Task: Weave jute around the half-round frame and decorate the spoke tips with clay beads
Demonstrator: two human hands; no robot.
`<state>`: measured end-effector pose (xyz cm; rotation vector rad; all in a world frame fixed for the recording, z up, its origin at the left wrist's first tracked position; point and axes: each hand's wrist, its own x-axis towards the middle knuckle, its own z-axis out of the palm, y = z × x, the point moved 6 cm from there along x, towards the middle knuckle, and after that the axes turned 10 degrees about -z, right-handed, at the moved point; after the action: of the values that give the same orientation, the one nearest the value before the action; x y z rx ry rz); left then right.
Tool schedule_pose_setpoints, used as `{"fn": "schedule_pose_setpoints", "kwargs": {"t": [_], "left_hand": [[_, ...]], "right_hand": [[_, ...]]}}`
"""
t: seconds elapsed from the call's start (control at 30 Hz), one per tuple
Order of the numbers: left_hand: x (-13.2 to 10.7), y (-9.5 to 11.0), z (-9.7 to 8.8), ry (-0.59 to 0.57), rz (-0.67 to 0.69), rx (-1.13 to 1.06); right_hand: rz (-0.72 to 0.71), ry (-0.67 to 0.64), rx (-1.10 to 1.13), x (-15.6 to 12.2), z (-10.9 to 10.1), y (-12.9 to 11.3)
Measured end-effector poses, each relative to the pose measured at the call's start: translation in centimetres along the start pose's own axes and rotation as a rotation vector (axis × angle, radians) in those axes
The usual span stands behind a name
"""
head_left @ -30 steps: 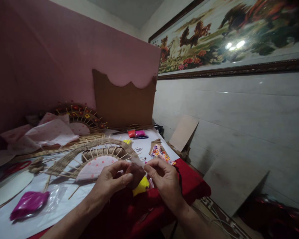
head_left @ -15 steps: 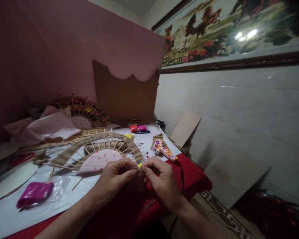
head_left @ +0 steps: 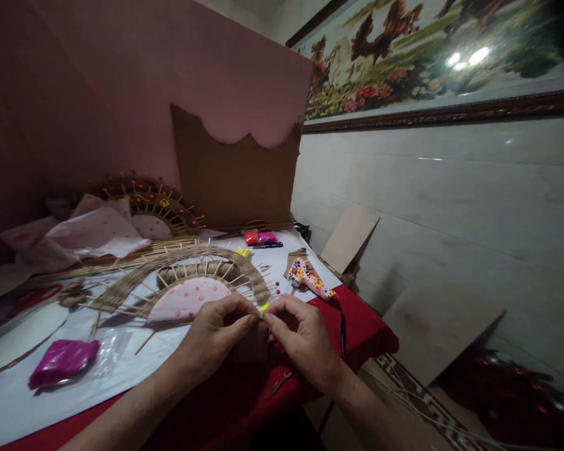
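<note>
My left hand (head_left: 219, 335) and my right hand (head_left: 301, 341) meet fingertip to fingertip over the red cloth (head_left: 371, 332) at the table's front edge. Both pinch a small yellow piece (head_left: 263, 308), of which only a sliver shows between the fingers. Just beyond the hands lies a half-round woven fan frame (head_left: 188, 263) of twine and wooden sticks, with a pink dotted half-disc (head_left: 190, 297) at its centre. A flower-patterned glue gun (head_left: 308, 280) lies to the right of the fan, its black cord running off the table edge.
A magenta lump in clear plastic (head_left: 61, 362) lies at the left on white paper. A second, decorated fan (head_left: 153, 207), pink dotted paper (head_left: 89, 235), a cardboard panel (head_left: 235, 175) and red and pink packets (head_left: 259, 237) stand further back. Boards lean on the right wall.
A second ago a larger yellow piece and clear wrapper showed between my hands; now the fingers have closed together and only a yellow sliver shows. The hands sit slightly higher in view.
</note>
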<state>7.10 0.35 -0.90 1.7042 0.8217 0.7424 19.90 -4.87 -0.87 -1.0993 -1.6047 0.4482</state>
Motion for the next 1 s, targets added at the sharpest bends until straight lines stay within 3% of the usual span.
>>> {"fn": "schedule_pose_setpoints", "kwargs": {"t": [0.2,0.37,0.6,0.83,1.0], "left_hand": [[0.0,0.0,0.1,-0.015,0.004,0.002],[0.1,-0.3,0.0,-0.02,-0.056,-0.101],[0.0,0.1,1.8,-0.242,-0.136,-0.196],[-0.6,0.0,2.2,-0.249,-0.247,-0.23],[-0.5,0.0,2.2,-0.255,-0.202,-0.262]], "right_hand": [[-0.048,-0.001,-0.023,0.1,0.0,-0.5],[0.064,0.023,0.125,0.0,0.3,0.3],[0.117,0.094,0.277,-0.1,0.1,0.8],[0.092,0.135,0.312,0.1,-0.4,-0.7],[0.15,0.097,0.382,0.1,0.0,-0.6]]}}
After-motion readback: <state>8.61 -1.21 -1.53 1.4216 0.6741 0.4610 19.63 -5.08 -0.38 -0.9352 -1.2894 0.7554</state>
